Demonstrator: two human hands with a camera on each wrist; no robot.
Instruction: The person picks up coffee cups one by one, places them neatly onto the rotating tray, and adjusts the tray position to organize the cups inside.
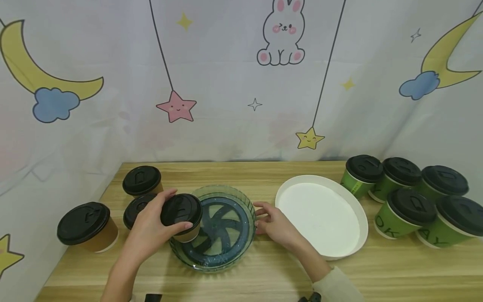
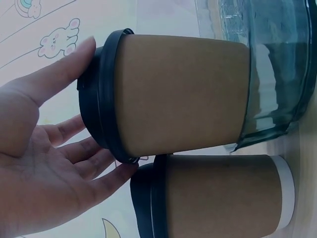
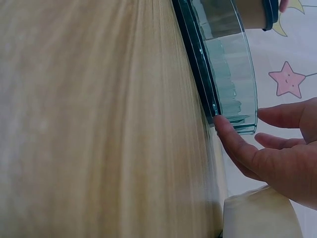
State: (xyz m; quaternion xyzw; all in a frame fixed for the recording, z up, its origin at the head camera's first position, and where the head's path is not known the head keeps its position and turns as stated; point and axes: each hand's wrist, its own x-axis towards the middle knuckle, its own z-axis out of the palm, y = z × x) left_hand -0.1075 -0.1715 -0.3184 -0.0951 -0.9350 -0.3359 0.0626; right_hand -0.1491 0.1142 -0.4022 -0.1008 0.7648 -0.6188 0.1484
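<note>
My left hand [image 1: 154,226] grips a brown paper coffee cup [image 2: 183,94] by its black lid [image 1: 183,209], thumb on one side and fingers on the other. That cup is over the left part of a round clear dish [image 1: 247,209] with a dark blue pinwheel pattern. In the left wrist view the cup's lower end passes behind the dish's wall; whether it touches the bottom I cannot tell. At the dish's right side, my right hand [image 1: 277,224] touches the wall with relaxed fingers, one fingertip [image 3: 267,115] at the rim and another low near the base.
Three more brown lidded cups stand at the left: one behind [image 1: 141,180], one partly hidden by my left hand [image 1: 137,208], one nearer [image 1: 88,226]. Right of the dish lies a round white tray [image 1: 320,218]. Several green lidded cups [image 1: 400,218] stand at the far right.
</note>
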